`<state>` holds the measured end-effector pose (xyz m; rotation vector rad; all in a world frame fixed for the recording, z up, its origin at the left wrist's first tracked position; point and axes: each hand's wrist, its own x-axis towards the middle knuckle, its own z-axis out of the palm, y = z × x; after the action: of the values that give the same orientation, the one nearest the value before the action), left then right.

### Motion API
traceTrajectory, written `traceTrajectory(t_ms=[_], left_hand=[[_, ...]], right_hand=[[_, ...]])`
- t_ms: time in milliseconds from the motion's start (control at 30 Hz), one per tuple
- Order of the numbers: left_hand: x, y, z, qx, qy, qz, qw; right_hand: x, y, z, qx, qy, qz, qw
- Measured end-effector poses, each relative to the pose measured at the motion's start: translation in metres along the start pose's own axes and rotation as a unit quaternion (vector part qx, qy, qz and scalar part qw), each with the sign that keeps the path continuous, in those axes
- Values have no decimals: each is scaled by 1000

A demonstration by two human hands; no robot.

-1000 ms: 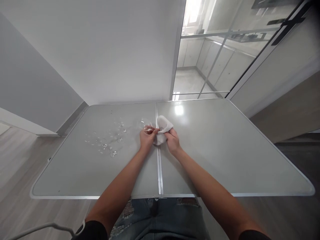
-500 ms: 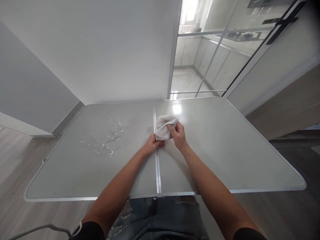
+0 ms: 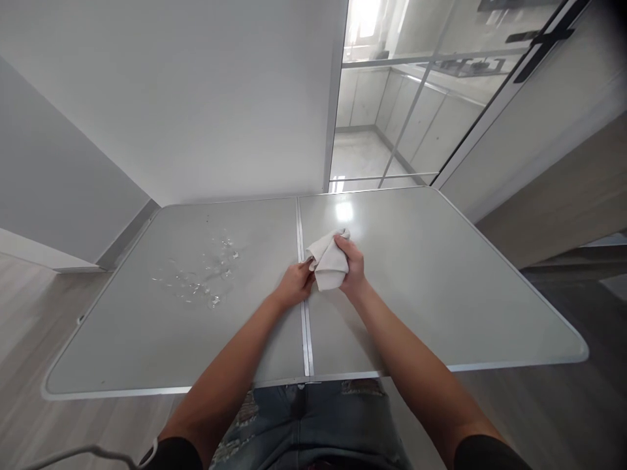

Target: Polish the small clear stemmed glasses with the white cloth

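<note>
A bunched white cloth (image 3: pixel 330 262) is held above the middle of the table, just right of the centre seam. My right hand (image 3: pixel 353 262) is closed around its right side, thumb on top. At the cloth's left edge, my left hand (image 3: pixel 296 283) is closed, pinching a corner of it; part of those fingers is hidden. Both hands are over the pale folding table (image 3: pixel 431 294). Spilled clear water (image 3: pixel 200 284) lies in drops and small puddles on the table's left half.
A metal-edged seam (image 3: pixel 304 333) divides the tabletop. Behind the table stand a white wall (image 3: pixel 235 98) and a glass-paned door (image 3: pixel 382 143). A pale cable (image 3: pixel 88 450) runs at the lower left, near my left sleeve.
The cloth has been turned and folded over in my hands. My right hand now wraps its right side, and my left hand has shifted to its left corner. The water looks the same.
</note>
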<state>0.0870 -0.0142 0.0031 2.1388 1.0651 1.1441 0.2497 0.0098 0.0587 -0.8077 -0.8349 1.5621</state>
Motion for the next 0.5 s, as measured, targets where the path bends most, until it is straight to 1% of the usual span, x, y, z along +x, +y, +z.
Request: traceTrajectory(t_ms=[100, 167, 233, 267, 333, 367, 400, 433, 500], left_hand=[[-4, -2, 5, -34, 10, -12, 999], [-5, -1, 11, -79, 29, -45, 995], [-4, 1, 17, -153, 84, -97, 980], [-2, 2, 19, -198, 124, -125, 964], [4, 4, 20, -271, 207, -167, 925], [7, 5, 20, -291, 237, -180, 909], [9, 5, 18, -298, 258, -189, 900], [12, 5, 16, -295, 272, -196, 895], [15, 4, 12, -285, 300, -208, 886]], right_hand=[[-8, 14, 9, 33, 53, -31, 998], [-10, 25, 15, 29, 81, -51, 995], [-10, 36, 20, -10, 90, -68, 994], [-10, 39, 21, -45, 78, -79, 993], [-8, 43, 21, -117, 29, -109, 987], [-7, 42, 20, -140, 9, -124, 982], [-6, 41, 19, -151, 5, -139, 979], [-4, 38, 17, -152, 19, -152, 977], [-1, 33, 14, -137, 79, -171, 973]])
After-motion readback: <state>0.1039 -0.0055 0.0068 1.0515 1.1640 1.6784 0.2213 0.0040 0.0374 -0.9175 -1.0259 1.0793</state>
